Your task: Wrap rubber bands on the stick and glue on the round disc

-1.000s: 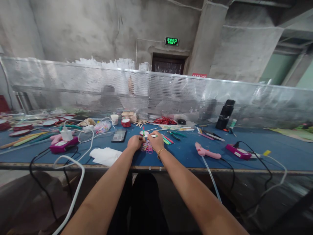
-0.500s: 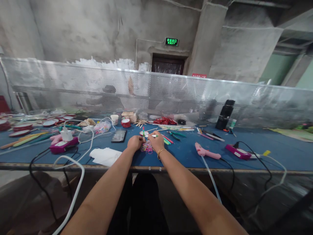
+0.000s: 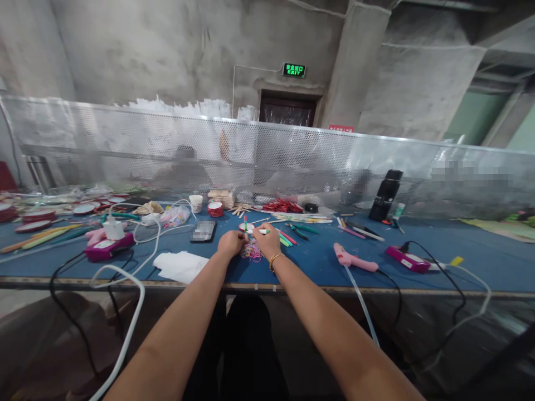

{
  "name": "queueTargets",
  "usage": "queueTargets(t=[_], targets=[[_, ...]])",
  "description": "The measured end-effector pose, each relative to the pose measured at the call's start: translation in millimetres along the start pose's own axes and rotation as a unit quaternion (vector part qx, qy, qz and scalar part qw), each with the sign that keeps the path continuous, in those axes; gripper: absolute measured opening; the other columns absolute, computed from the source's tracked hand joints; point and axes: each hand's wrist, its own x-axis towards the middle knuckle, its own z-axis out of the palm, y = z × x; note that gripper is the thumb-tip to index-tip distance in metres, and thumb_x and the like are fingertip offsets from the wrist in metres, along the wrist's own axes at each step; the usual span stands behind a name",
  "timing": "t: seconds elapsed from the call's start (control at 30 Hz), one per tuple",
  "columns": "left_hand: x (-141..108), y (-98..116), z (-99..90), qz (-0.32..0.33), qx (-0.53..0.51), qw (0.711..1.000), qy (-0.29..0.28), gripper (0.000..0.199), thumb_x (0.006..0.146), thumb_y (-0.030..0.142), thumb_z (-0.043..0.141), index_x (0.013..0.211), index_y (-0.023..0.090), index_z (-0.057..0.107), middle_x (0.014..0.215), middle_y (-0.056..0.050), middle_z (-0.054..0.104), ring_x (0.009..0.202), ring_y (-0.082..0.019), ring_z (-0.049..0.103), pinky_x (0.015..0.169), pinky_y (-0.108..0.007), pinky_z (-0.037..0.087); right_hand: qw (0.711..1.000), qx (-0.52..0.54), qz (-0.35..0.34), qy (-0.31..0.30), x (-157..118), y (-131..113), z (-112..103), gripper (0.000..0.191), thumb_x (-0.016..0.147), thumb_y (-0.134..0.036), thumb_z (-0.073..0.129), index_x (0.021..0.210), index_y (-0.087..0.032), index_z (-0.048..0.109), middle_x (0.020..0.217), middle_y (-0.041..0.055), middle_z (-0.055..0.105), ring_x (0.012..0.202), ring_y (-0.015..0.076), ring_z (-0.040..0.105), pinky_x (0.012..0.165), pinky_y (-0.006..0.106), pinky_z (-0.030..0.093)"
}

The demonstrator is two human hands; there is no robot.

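My left hand is closed on a small upright stick with red and green colouring near its top. My right hand grips a white marker with a green end, its other end pointing at the stick. Beneath and between the hands lies a pile of small colourful bands. A round white piece with a red rim sits just behind the stick, partly covered. Right of my right hand are several coloured markers and green-handled pliers.
A phone and white cloth lie left on the blue table. A pink glue gun, purple power strip and black bottle stand right. White cable hangs over the left edge.
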Motion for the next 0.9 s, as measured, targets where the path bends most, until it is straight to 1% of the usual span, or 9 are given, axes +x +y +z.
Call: queueTargets(t=[0.3, 0.4, 0.53, 0.63, 0.77, 0.9], targets=[[-2.2, 1.2, -0.9, 0.006, 0.001, 1.0, -0.001, 0.022, 0.078, 0.038, 0.062, 0.088, 0.025, 0.077, 0.077, -0.001, 0.071, 0.07, -0.014, 0.058, 0.057, -0.022, 0.032, 1.0, 0.0, -0.004, 0.001, 0.3, -0.4, -1.0, 0.015, 0.071, -0.033, 0.054, 0.06, -0.023, 0.054, 0.062, -0.0029, 0.062, 0.059, 0.015, 0.052, 0.059, 0.024, 0.038], [-2.2, 1.5, -0.8, -0.004, -0.003, 1.0, -0.005, 0.023, 0.078, 0.038, 0.062, 0.09, 0.025, 0.077, 0.077, -0.001, 0.071, 0.068, -0.013, 0.058, 0.057, -0.022, 0.033, 1.0, -0.003, -0.003, 0.011, 0.4, -0.8, -1.6, 0.015, 0.071, -0.033, 0.054, 0.059, -0.023, 0.053, 0.061, -0.003, 0.061, 0.06, 0.0151, 0.052, 0.059, 0.024, 0.038], [-0.5, 0.4, 0.7, -0.013, -0.009, 1.0, -0.004, 0.024, 0.077, 0.038, 0.063, 0.093, 0.026, 0.077, 0.081, -0.002, 0.073, 0.07, -0.014, 0.06, 0.059, -0.022, 0.035, 1.0, 0.007, 0.0, 0.026, 0.4, -0.8, -1.6, 0.016, 0.072, -0.033, 0.052, 0.06, -0.023, 0.054, 0.061, -0.003, 0.061, 0.06, 0.0153, 0.052, 0.06, 0.024, 0.039], [1.2, -1.2, 2.3, -0.009, -0.017, 1.0, 0.0, 0.022, 0.078, 0.036, 0.063, 0.093, 0.026, 0.076, 0.084, -0.002, 0.073, 0.075, -0.014, 0.061, 0.062, -0.022, 0.037, 0.999, 0.009, -0.001, 0.031, 0.7, 0.0, -1.2, 0.016, 0.073, -0.034, 0.053, 0.062, -0.023, 0.054, 0.063, -0.0027, 0.062, 0.061, 0.0158, 0.053, 0.06, 0.024, 0.039], [2.5, -1.6, 2.9, -0.003, -0.021, 1.0, 0.02, 0.023, 0.077, 0.032, 0.065, 0.097, 0.025, 0.075, 0.09, -0.002, 0.073, 0.077, -0.014, 0.061, 0.062, -0.022, 0.037, 0.999, 0.013, 0.002, 0.035, 1.3, 1.2, -1.3, 0.017, 0.074, -0.036, 0.052, 0.063, -0.023, 0.054, 0.065, -0.002, 0.063, 0.063, 0.0162, 0.054, 0.06, 0.024, 0.039], [1.9, -0.2, 1.6, -0.012, -0.014, 1.0, 0.022, 0.022, 0.075, 0.036, 0.068, 0.091, 0.025, 0.076, 0.084, -0.001, 0.073, 0.072, -0.013, 0.06, 0.06, -0.021, 0.036, 1.0, 0.012, 0.002, 0.028, 0.8, 0.3, -1.7, 0.016, 0.073, -0.035, 0.053, 0.062, -0.023, 0.054, 0.064, -0.0023, 0.062, 0.063, 0.016, 0.053, 0.06, 0.024, 0.038]])
